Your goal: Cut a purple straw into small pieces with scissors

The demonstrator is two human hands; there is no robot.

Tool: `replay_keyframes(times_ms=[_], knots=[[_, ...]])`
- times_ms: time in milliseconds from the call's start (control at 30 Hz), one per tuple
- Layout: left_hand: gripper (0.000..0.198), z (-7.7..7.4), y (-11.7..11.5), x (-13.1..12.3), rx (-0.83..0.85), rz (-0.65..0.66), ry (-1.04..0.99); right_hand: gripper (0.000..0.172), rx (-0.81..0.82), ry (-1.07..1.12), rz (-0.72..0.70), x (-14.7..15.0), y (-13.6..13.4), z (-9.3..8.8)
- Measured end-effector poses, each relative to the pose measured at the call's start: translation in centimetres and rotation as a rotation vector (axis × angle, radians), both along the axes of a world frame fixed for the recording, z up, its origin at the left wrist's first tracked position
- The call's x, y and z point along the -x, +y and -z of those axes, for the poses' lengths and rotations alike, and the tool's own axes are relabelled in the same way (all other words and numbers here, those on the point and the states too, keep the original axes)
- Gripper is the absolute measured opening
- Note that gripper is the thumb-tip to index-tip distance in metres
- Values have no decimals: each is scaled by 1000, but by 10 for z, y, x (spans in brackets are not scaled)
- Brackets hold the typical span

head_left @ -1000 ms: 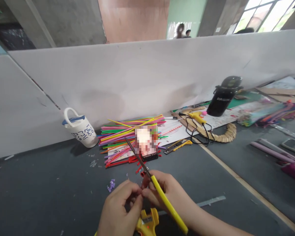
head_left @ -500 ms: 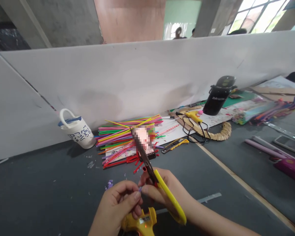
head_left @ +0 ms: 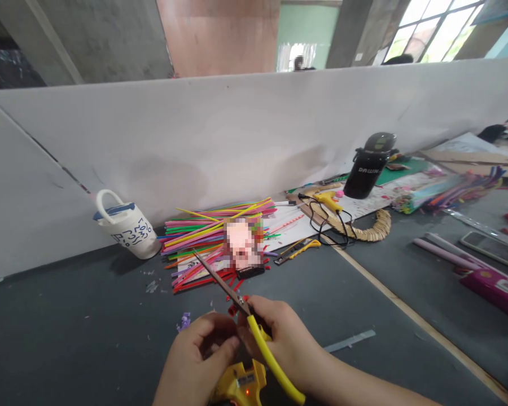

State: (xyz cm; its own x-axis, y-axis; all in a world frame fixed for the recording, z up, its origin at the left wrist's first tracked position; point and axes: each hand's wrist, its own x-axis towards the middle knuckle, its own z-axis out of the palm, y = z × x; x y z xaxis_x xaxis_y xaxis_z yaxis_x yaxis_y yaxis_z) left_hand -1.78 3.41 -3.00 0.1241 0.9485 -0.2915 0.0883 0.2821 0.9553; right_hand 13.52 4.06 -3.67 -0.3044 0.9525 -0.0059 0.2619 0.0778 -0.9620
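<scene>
My right hand is closed around yellow-handled scissors, their blades pointing up and to the left. Just beyond its fingertips shows a small red rolled piece; whether the fingers hold it too, I cannot tell. Close by on the left, my left hand has its thumb and fingers curled together, and whatever is between them is hidden. A yellow glue gun with a lit red light is below the hands. Small purple curled pieces lie on the dark table beyond my left hand.
Behind the hands lie colourful pipe cleaners and a phone with a blurred screen. A white cup stands left. Rightward are a utility knife, a second glue gun, a black bottle and a purple package.
The scissors have swung so their tips point further left and lower. The small purple piece between my fingertips no longer shows. The view has shifted slightly to the right.
</scene>
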Motion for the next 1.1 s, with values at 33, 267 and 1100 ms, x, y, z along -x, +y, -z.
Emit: replay_keyframes(times_ms=[33, 267, 1100], knots=[[12, 1, 0, 0, -10, -8, 24, 5, -4, -11, 2, 0, 0, 1], [8, 4, -3, -5, -20, -42, 24, 5, -26, -71, 10, 0, 0, 4], [16, -30, -5, 2, -12, -469, -458, 42, -229, -585, -216, -4, -5, -7]])
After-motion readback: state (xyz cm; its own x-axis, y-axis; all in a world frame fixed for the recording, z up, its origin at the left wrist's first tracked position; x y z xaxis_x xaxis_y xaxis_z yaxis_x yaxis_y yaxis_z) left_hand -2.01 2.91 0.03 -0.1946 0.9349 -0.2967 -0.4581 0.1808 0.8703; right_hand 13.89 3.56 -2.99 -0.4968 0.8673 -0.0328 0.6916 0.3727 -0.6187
